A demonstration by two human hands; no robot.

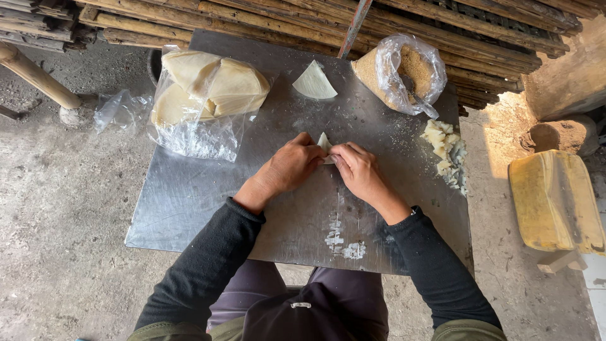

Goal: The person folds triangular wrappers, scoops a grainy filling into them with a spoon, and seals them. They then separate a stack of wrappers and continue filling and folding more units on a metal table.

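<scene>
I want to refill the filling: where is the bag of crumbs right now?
In the head view, the clear bag of brown crumbs lies at the metal table's far right corner, beyond the pale diced filling pile.

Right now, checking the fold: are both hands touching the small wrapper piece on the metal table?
Touching. The head view shows the left hand and right hand pinching the wrapper piece between fingertips.

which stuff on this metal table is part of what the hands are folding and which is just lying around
In use:
left hand
right hand
folded wrapper
spare wrapper piece
bag of wrappers
bag of crumbs
pile of chopped filling

Lying about:
yellow jerrycan
empty plastic bag
stacked bamboo poles
</scene>
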